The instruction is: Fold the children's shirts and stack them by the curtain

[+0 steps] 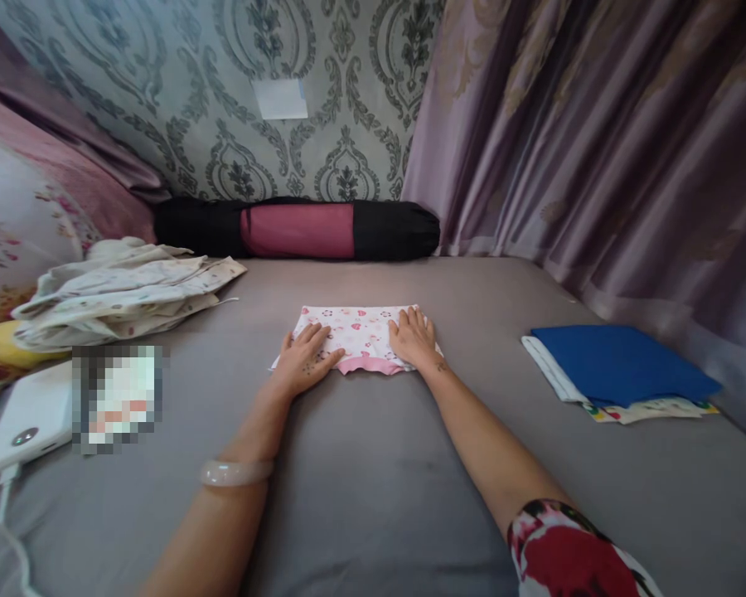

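Note:
A folded white garment [359, 333] with pink hearts and a pink trimmed edge lies flat on the grey bed sheet [373, 464]. My left hand [307, 358] rests palm down on its left side, fingers spread and thumb pointing inward. On the garment's right side lies my right hand [415, 336], also flat, with its fingers stretched toward the far edge. Neither hand grips the cloth. A pale bangle [236, 473] circles my left wrist.
To the right sits a folded stack topped by blue cloth [622, 361]. Crumpled pale clothes [124, 286] lie at left, above a white power bank [34, 410] with cables and a blurred item. A black and maroon roll [297, 230] lines the wall.

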`<state>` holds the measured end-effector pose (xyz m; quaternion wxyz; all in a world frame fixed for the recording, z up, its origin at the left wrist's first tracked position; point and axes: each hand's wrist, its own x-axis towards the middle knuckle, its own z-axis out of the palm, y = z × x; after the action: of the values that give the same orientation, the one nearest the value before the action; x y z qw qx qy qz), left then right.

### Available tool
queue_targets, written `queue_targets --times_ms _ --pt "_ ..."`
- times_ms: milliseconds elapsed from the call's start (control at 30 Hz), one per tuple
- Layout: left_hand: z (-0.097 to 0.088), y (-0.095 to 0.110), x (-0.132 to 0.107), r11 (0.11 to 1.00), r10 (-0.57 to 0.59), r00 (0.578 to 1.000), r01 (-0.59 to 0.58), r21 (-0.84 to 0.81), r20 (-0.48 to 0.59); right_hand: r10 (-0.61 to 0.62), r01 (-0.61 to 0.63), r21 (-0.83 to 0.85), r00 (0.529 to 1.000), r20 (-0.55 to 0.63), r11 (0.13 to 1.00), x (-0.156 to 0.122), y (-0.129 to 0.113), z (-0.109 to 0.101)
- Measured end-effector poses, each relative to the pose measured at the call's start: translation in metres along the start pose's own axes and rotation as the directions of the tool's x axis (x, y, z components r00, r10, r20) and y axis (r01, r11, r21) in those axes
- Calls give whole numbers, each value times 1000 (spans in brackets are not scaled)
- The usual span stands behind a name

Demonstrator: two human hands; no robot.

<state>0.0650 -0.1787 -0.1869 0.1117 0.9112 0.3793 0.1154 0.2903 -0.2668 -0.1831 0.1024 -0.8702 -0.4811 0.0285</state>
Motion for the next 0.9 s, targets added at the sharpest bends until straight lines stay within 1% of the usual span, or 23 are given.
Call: queue_targets --times_ms 200,333,467,567,633,700,767,800,867,900 --pt "0 -1 -1 1000 16 1000 -16 6 -4 -9 9 19 1000 5 1000 1 5 -5" --pt "0 -2 0 1000 22 1000 -22 12 -7 58 -58 26 998 3 998 3 13 -8" --pt "1 -2 0 1000 14 1000 -14 22 -16 79 -80 24 996 39 997 4 17 -5" --pt "0 -2 0 1000 4 1000 -4 21 -8 76 -77 32 997 34 996 5 16 -3" --pt "0 -1 0 1000 -1 1000 1 24 -3 69 -71 56 997 27 996 7 17 -5" --pt "0 -1 1 1000 -15 1000 15 26 -8 68 -71 118 997 28 990 11 20 -11" --pt "-1 -2 1 999 -47 998 48 24 -37 105 -110 220 994 37 969 16 28 -20" --pt "-1 -3 1 997 -73 995 75 23 -63 143 -148 273 989 37 951 19 34 -25" --pt "-2 -7 2 990 -132 983 136 25 -129 256 -251 361 966 35 898 26 48 -31" --pt "-3 -9 2 985 -164 973 171 30 -161 312 -308 404 948 56 861 29 55 -33"
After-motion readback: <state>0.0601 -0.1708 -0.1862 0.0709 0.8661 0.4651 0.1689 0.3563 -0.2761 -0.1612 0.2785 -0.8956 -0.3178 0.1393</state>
